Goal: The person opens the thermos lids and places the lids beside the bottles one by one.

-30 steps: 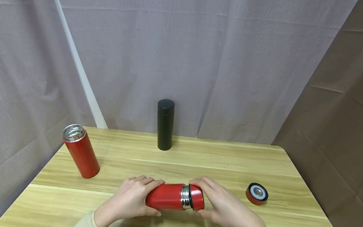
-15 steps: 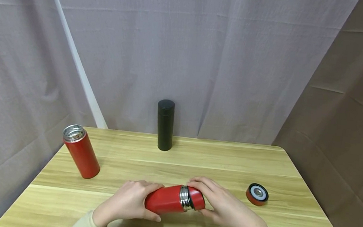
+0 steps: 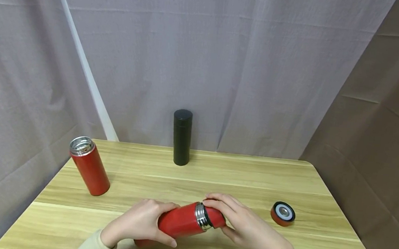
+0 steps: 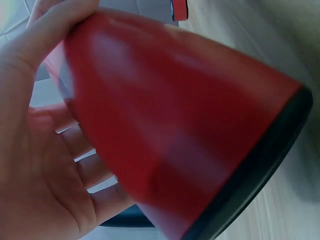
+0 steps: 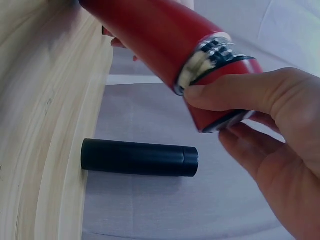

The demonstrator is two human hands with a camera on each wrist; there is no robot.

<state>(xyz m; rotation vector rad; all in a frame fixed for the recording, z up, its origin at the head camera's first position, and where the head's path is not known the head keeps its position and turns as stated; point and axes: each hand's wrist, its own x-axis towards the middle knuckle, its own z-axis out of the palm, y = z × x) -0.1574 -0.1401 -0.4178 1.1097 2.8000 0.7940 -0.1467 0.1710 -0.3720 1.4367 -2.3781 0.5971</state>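
My left hand [image 3: 141, 222] grips a red thermos flask [image 3: 181, 220] round its body, the flask tilted with its steel neck up to the right. In the left wrist view the flask's black base [image 4: 260, 165] points away from the palm. My right hand [image 3: 239, 221] pinches the red lid [image 3: 215, 217] between thumb and fingers, at the flask's mouth. Seen from the right wrist, the lid [image 5: 215, 92] sits at a slight angle to the neck, and bright steel thread [image 5: 207, 57] shows beside it.
A second red flask [image 3: 91, 170], lidless, stands at the table's left. Another red lid [image 3: 282, 213] lies on the right with its inner side up. At the back stands a black flask [image 3: 182, 139] with its top on. Grey curtains [image 3: 155, 57] hang behind the wooden table [image 3: 245, 176].
The flask in my left hand has tilted further, its base end lower and its neck higher. My right hand has followed with the lid, its fingers shifting slightly left over it.
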